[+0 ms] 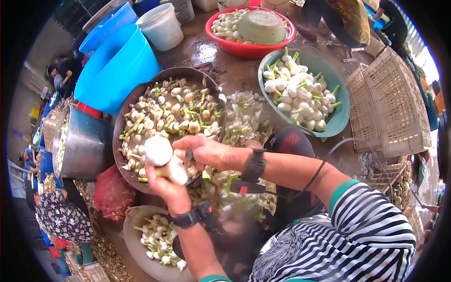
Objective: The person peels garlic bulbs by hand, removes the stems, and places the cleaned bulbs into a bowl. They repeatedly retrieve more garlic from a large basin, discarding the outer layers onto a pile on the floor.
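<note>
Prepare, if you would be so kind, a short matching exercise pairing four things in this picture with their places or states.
Things:
1. Dark pan
2. Green basin
3. Red basin
4. Left hand

Places or states:
A. Has an upturned bowl resting in it
B. Is holding white bulbs
C. Stands beside the latticed crates
D. Is spread with small brownish bulbs with stems

Right pairs: 1-D, 2-C, 3-A, 4-B
</note>
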The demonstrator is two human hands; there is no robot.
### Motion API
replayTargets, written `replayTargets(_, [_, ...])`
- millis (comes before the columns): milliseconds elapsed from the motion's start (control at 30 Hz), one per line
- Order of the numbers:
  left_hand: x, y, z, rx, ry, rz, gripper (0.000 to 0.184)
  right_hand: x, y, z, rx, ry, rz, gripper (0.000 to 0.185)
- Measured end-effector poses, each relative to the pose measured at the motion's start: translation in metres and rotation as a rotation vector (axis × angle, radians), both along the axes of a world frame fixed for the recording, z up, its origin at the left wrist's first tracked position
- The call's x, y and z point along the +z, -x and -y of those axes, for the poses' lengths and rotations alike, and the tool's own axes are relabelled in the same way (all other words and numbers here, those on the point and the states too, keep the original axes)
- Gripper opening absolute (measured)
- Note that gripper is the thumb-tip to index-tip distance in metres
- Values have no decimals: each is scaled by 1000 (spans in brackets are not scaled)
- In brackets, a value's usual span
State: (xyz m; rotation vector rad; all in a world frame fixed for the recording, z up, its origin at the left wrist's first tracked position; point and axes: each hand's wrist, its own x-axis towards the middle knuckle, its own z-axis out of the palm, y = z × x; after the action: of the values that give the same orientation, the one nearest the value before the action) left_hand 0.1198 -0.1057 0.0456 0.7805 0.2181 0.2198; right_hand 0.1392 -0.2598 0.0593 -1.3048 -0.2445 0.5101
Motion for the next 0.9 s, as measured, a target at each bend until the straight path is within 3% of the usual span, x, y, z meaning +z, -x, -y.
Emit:
replayTargets(133, [30,-44,94,-150,-128,-9,34,35,-20,81,-225,162,-62,38])
replayTargets(167, [31,-55,131,-142,-151,14,28,37,-23,114,-282,239,-37,36])
replayTargets(200, [28,-65,165,-310,-83,71,24,17,-29,162,-243,259,103,33])
replayTargets(233, [32,-63,198,-457,-106,-104,22,7,-27,197,-250,65,1,33])
replayTargets(267, [9,-72,209,-700,-748,512,35,-3,-25,232,-262,-137,-108,35])
replayTargets(300, [-1,-74,243,-431,-875,741,37,-13,-22,267,-275,-326,-215,38])
replayTargets(333, [34,-58,254,-865,-230,259,38,-16,-11,288,-330,-489,-275,35])
replayTargets(367, [29,-60,270,-921,-43,139,40,-63,-5,348,-354,-537,-280,34])
replayTargets(400, [39,-60,260,-962,-172,68,44,-112,-1,397,-485,-534,-351,25])
replayTargets(433, [32,-59,253,-944,-135,89,48,-160,3,446,-621,-529,-417,19])
replayTargets(467, [21,-62,238,-944,-208,67,47,-206,7,492,-756,-520,-475,19])
replayTargets(533, [11,-60,190,-895,-331,0,42,-227,19,500,-1274,-174,-489,19])
replayTargets(567, [11,-53,157,-846,-382,-41,39,-239,17,505,-1262,-72,-436,19])
replayTargets(633, [-10,-36,98,-700,-477,-181,30,-224,-7,489,-916,-110,-447,30])
replayTargets(667, [-14,-26,72,-617,-526,-301,27,-165,-26,422,-809,-2,-380,18])
replayTargets(700, [-19,-17,48,-532,-569,-419,24,-106,-38,353,-737,16,-351,21])
replayTargets(733, [-30,-9,24,-471,-538,-476,24,-83,-55,311,-578,123,-196,31])
replayTargets(767, [-40,-4,7,-415,-506,-530,24,-56,-69,269,-239,398,109,42])
replayTargets(800, [-46,-2,-1,-365,-458,-541,23,-32,-84,221,0,114,-106,53])
replayTargets(867, [-56,-1,-13,-264,-357,-556,23,-38,-97,153,801,552,-135,68])
replayTargets(900, [-59,-1,-15,-264,-332,-563,23,-42,-104,127,1086,846,192,65])
